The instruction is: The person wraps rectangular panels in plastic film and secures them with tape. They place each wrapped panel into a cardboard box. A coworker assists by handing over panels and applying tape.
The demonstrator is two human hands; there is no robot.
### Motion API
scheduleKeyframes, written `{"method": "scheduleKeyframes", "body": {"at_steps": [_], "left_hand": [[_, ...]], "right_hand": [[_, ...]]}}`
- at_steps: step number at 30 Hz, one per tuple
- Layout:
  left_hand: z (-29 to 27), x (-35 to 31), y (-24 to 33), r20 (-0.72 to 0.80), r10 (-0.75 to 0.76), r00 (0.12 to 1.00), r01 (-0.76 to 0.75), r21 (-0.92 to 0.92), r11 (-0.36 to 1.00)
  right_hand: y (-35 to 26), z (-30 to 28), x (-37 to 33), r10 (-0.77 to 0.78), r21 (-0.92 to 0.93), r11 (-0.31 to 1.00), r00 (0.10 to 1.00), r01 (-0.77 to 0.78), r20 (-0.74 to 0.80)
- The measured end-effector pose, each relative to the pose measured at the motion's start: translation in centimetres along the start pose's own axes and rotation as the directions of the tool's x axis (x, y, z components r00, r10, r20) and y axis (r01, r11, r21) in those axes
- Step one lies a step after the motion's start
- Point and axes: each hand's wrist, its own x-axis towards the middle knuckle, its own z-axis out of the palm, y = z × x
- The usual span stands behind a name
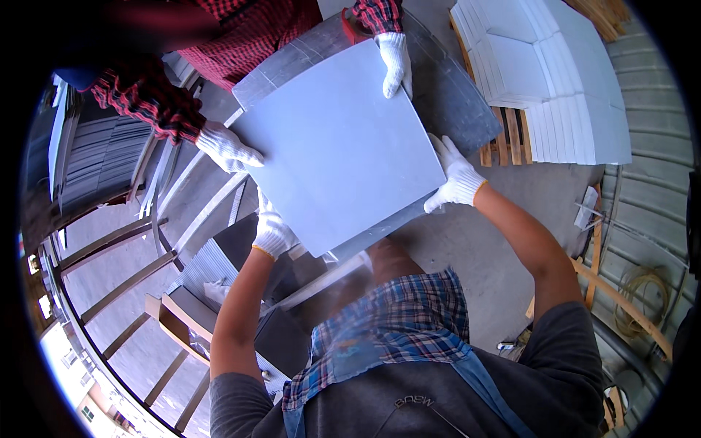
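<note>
A large flat light-grey panel (343, 146) lies level in front of me, above a dark work surface (467, 109). My left hand (274, 228), in a white knit glove, grips its near left edge; some of its fingers are hidden by the panel. On the near right edge is my right hand (456, 175), also gloved, with its fingers along the side and its thumb close to the near corner. Across from me a co-worker in a red-and-black checked shirt has a gloved hand (228, 148) at the panel's left edge and another gloved hand (395, 62) at its far right corner.
White panels (577, 95) are stacked on a wooden pallet (507, 139) at the far right. Dark sheets (102, 157) are piled at the left. Metal rails (120, 292), a cardboard box (175, 325) and ribbed grey pieces (204, 266) stand near my left arm. Coiled wire (642, 299) hangs by the right wall.
</note>
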Motion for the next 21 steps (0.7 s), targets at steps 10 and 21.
{"method": "scheduleKeyframes", "body": {"at_steps": [10, 21], "left_hand": [[-2.5, -3.5, 4.8, -0.107, -0.225, 0.968, 0.249, 0.464, 0.850], [-3.9, -6.0, 4.6, -0.249, -0.136, 0.959, 0.236, 0.435, 0.869]], "right_hand": [[0.7, 3.4, -2.0, 0.017, 0.010, 1.000, 0.977, -0.015, -0.212], [2.1, 10.9, -6.8, 0.350, 0.379, 0.905, 0.846, -0.194, -0.403]]}}
